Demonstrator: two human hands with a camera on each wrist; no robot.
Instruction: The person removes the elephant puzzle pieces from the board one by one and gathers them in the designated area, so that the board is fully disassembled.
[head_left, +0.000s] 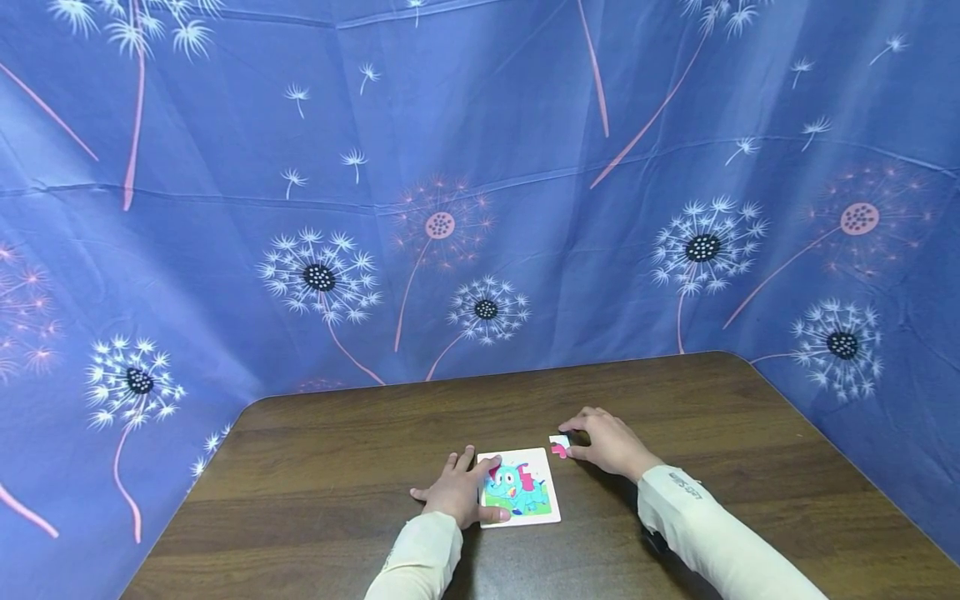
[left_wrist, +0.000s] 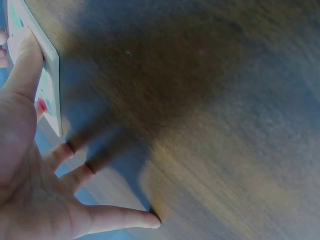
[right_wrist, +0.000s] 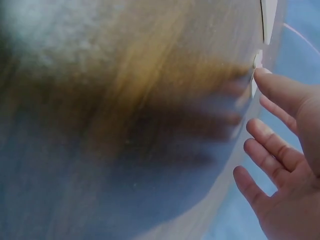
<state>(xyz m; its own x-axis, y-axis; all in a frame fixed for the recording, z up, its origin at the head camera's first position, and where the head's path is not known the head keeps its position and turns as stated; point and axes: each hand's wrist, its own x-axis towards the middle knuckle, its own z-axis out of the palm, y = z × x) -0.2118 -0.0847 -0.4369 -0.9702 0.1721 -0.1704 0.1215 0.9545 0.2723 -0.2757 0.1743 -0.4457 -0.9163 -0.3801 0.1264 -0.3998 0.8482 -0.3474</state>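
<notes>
A square jigsaw puzzle board (head_left: 534,505) with a blue cartoon elephant on green and white lies on the table. My left hand (head_left: 453,490) rests at its left side, thumb and index finger on the board and the other fingers spread onto the wood. Pink patches show in the elephant picture. Just right of the board's upper corner, a pink and white puzzle piece (head_left: 559,446) is between the thumb and index finger of my right hand (head_left: 611,442). In the right wrist view, the thumb (right_wrist: 280,90) meets the piece's edge while the other fingers stay loosely extended.
The brown wooden table (head_left: 337,467) has a rounded far edge. Behind it and at both sides hangs a blue cloth (head_left: 540,250) printed with dandelions. Light long sleeves (head_left: 720,529) cover both forearms.
</notes>
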